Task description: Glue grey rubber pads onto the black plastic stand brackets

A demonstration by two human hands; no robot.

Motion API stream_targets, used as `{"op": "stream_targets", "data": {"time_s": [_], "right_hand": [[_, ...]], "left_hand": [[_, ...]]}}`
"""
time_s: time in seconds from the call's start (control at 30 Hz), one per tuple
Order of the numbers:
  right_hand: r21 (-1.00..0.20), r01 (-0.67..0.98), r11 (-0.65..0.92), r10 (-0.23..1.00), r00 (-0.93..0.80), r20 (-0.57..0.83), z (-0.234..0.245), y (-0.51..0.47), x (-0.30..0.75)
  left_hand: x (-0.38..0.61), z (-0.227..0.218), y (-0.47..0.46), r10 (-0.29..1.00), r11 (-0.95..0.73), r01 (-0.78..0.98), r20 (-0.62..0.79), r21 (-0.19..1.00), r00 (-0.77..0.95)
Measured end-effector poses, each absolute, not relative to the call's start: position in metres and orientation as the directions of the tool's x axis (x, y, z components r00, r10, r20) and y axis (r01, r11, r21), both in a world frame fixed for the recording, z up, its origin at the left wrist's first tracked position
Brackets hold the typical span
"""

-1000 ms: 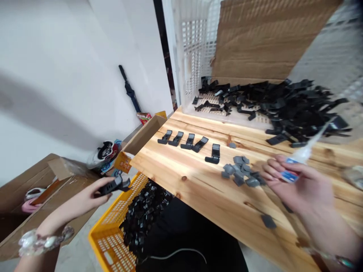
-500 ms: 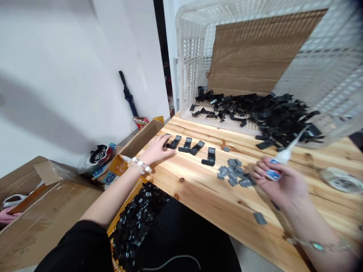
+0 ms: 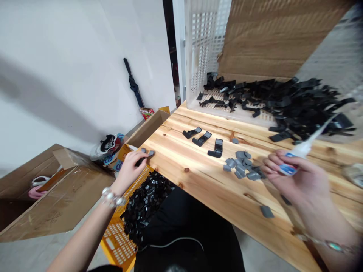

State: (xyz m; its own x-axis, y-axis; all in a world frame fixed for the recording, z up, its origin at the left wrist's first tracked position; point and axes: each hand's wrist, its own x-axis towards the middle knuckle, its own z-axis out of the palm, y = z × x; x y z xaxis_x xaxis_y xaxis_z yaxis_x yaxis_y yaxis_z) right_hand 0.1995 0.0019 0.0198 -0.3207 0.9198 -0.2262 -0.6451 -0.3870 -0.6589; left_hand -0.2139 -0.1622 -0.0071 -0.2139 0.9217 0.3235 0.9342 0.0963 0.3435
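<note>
My left hand [image 3: 131, 166] is closed on black plastic clips [image 3: 141, 161] just off the table's left corner, with two grey tips showing past the fingers. In my right hand [image 3: 297, 177] is a small white glue bottle [image 3: 302, 150] with a blue-and-red label, its long thin nozzle pointing up and right. Three L-shaped black clips with grey faces lie spaced out on the wooden table [image 3: 167, 166], among them a clip [image 3: 216, 148] nearest the grey pads. Several flat grey pads [image 3: 239, 164] are heaped left of my right hand. A single grey pad [image 3: 267, 211] lies nearer the front edge.
A white mesh basket [image 3: 195, 64] with many black clips [image 3: 289, 102] and a cardboard sheet stands at the back. Below the table's left edge, a yellow crate [image 3: 116, 241] holds many black pieces. Open cardboard boxes [image 3: 56, 200] stand left. A tape roll [image 3: 354, 174] lies right.
My left hand has picked up the leftmost clips from the row and moved left and down past the table's corner. My right hand keeps its hold on the glue bottle. The view has shifted.
</note>
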Motion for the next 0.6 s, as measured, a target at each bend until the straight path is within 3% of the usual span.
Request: {"op": "stream_targets", "data": {"time_s": [0.1, 0.2, 0.3, 0.43, 0.53, 0.6], "right_hand": [[-0.636, -0.656, -0.407, 0.912, -0.324, -0.250, 0.020, 0.000, 0.196], [-0.616, -0.664, -0.424, 0.906, -0.320, -0.278, 0.017, 0.001, 0.192], [-0.613, -0.659, -0.436, 0.900, -0.326, -0.290, 0.011, 0.004, 0.192], [-0.619, -0.648, -0.443, 0.895, -0.355, -0.270, 0.006, 0.008, 0.195], [-0.644, -0.643, -0.416, 0.907, -0.348, -0.238, 0.006, 0.008, 0.195], [-0.657, -0.635, -0.406, 0.910, -0.343, -0.232, 0.007, 0.007, 0.195]], "left_hand": [[-0.233, -0.026, -0.222, 0.882, 0.235, 0.908, 0.318, 0.346, -0.349], [-0.254, -0.049, -0.251, 0.921, 0.315, 0.911, 0.144, 0.266, -0.361], [-0.265, -0.046, -0.237, 0.892, 0.340, 0.899, 0.208, 0.277, -0.402], [-0.237, -0.010, -0.166, 0.874, 0.192, 0.921, 0.367, 0.339, -0.318], [-0.191, 0.006, -0.095, 0.939, 0.038, 0.898, 0.293, 0.438, -0.183], [-0.161, 0.005, -0.049, 0.966, -0.034, 0.902, 0.246, 0.430, -0.081]]}}
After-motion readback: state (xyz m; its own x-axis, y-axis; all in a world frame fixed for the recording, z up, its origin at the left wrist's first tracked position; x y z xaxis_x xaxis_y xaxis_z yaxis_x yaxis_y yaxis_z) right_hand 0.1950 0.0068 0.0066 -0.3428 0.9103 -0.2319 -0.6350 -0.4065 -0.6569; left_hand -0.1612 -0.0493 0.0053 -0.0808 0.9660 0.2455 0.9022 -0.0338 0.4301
